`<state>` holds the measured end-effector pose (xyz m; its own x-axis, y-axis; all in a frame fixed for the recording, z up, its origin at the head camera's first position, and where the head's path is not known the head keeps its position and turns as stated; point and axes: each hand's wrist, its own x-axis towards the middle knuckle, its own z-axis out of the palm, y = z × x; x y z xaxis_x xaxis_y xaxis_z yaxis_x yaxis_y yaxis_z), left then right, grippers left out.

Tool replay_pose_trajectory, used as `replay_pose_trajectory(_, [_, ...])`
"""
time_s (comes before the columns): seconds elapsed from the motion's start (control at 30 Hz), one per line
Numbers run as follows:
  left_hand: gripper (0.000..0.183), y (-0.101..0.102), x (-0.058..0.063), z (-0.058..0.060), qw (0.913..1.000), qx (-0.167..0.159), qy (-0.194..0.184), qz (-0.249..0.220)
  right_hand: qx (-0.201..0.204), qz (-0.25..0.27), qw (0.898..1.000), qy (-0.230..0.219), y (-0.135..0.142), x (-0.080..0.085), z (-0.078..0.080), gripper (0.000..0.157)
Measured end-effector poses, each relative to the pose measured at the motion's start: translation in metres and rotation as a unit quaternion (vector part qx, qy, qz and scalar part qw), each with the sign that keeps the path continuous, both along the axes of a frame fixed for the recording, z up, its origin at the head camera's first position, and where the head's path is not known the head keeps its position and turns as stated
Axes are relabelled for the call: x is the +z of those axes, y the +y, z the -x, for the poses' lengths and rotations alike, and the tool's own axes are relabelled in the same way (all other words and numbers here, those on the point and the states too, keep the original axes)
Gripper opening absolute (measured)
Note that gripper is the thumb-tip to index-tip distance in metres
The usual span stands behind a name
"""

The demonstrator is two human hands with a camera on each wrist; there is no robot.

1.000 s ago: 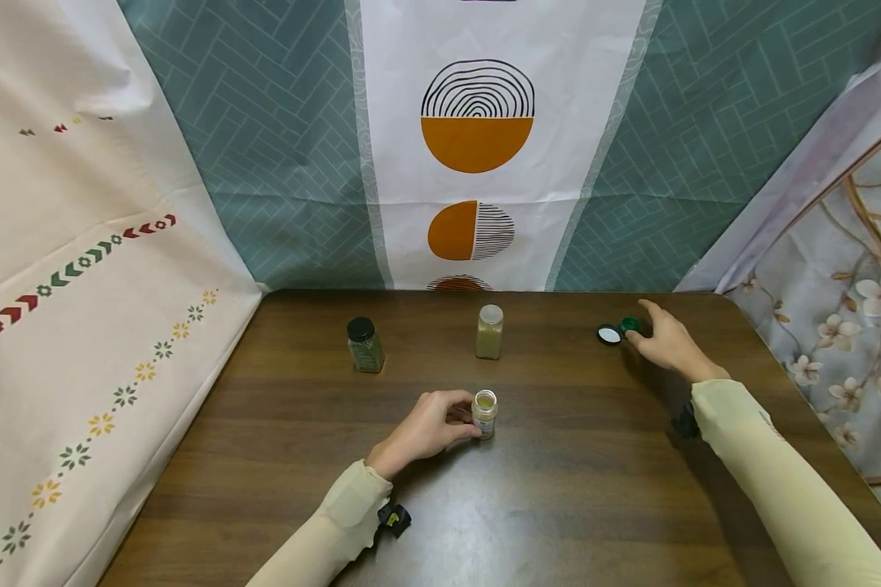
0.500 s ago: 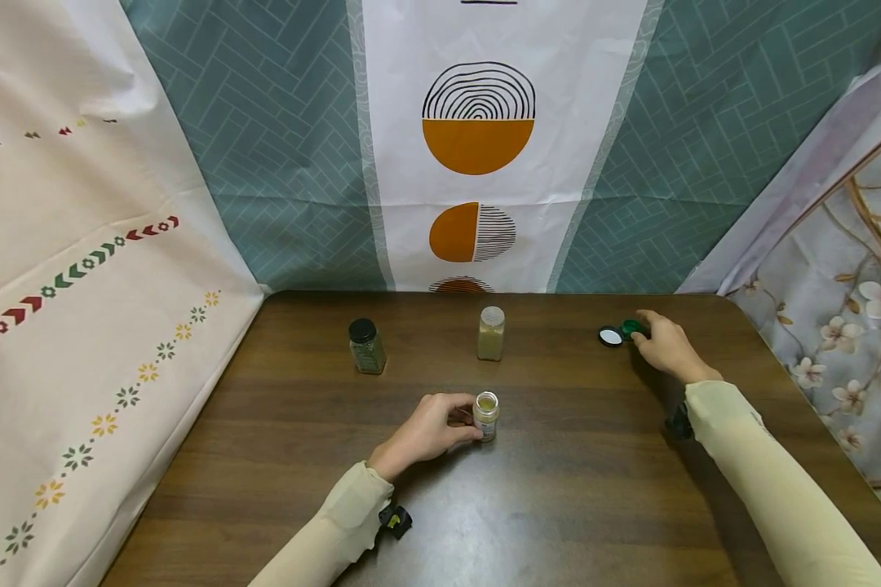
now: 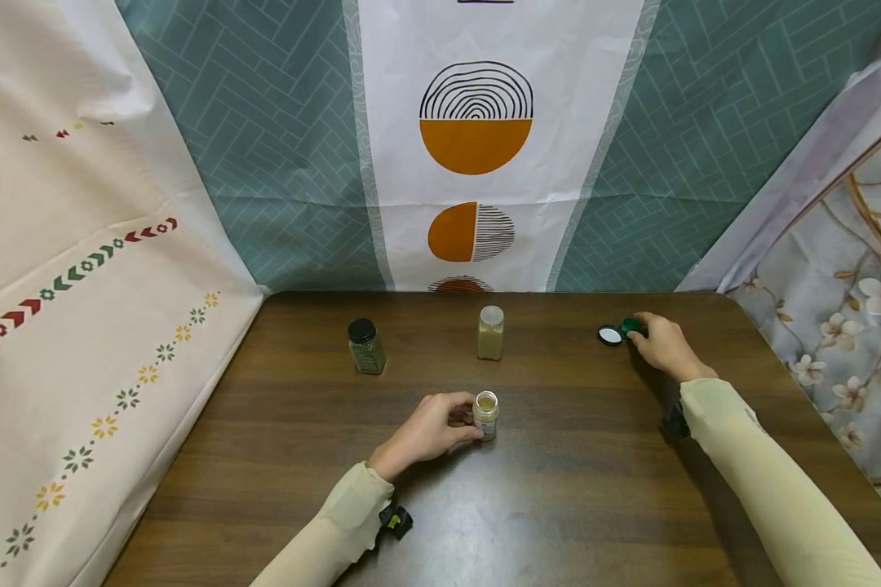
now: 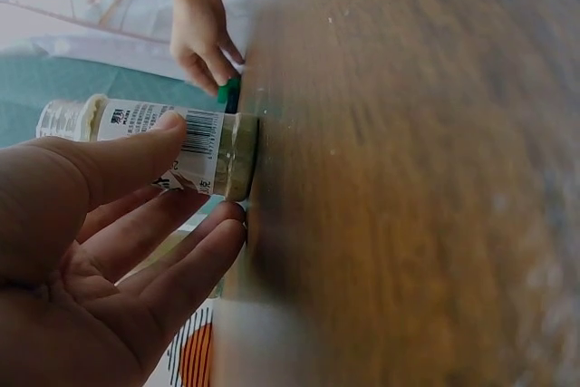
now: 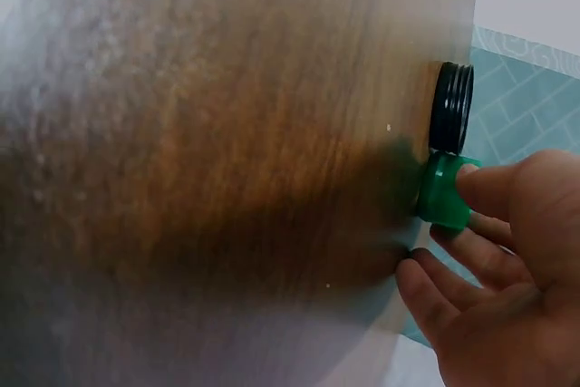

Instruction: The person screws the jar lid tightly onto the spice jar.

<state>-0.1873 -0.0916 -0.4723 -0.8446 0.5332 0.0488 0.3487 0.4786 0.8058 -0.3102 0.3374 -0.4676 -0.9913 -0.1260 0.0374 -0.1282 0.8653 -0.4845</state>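
Note:
In the head view, my left hand holds a small open spice jar upright on the table. The left wrist view shows the thumb on the labelled side of the jar and fingers at its other side. Further right, my right hand pinches a green cap at the table's back right. Seen from the right wrist, the thumb is on the green cap with a finger opposite. A black ring-like lid with a white inside lies beside the cap, touching it.
A black-lidded jar of green herbs stands at the back left of the wooden table. Behind the left hand's jar is a taller jar of pale powder with a whitish top. Patterned cloths hang around the table.
My right hand has drawn its spread fingers in and taken hold of the green cap, its wrist shifting slightly left. The left hand and its jar have stayed in place.

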Motion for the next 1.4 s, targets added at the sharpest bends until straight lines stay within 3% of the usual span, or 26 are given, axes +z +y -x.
replay_pose_trajectory(0.13, [0.030, -0.001, 0.000, 0.001, 0.9999, -0.001, 0.010, -0.002, -0.009, 0.006, 1.000, 0.008, -0.001, 0.001, 0.001, 0.052])
replay_pose_trajectory(0.37, [0.032, -0.002, 0.000, -0.002, 0.9999, -0.004, 0.004, -0.016, -0.008, 0.020, 0.999, -0.033, 0.001, 0.000, 0.002, 0.065])
replay_pose_trajectory(0.63, [0.033, -0.003, 0.001, -0.001, 0.9999, -0.006, 0.009, -0.012, 0.001, 0.024, 1.000, -0.014, 0.000, 0.003, 0.003, 0.054])
replay_pose_trajectory(1.1, [0.033, -0.001, 0.000, -0.002, 0.9997, -0.005, -0.010, -0.022, -0.031, 0.045, 0.998, 0.003, 0.011, 0.003, -0.009, 0.056])
replay_pose_trajectory(1.4, [0.033, -0.001, 0.001, -0.003, 0.9997, -0.004, -0.012, -0.020, -0.029, 0.062, 0.998, 0.013, 0.013, 0.007, -0.018, 0.054])
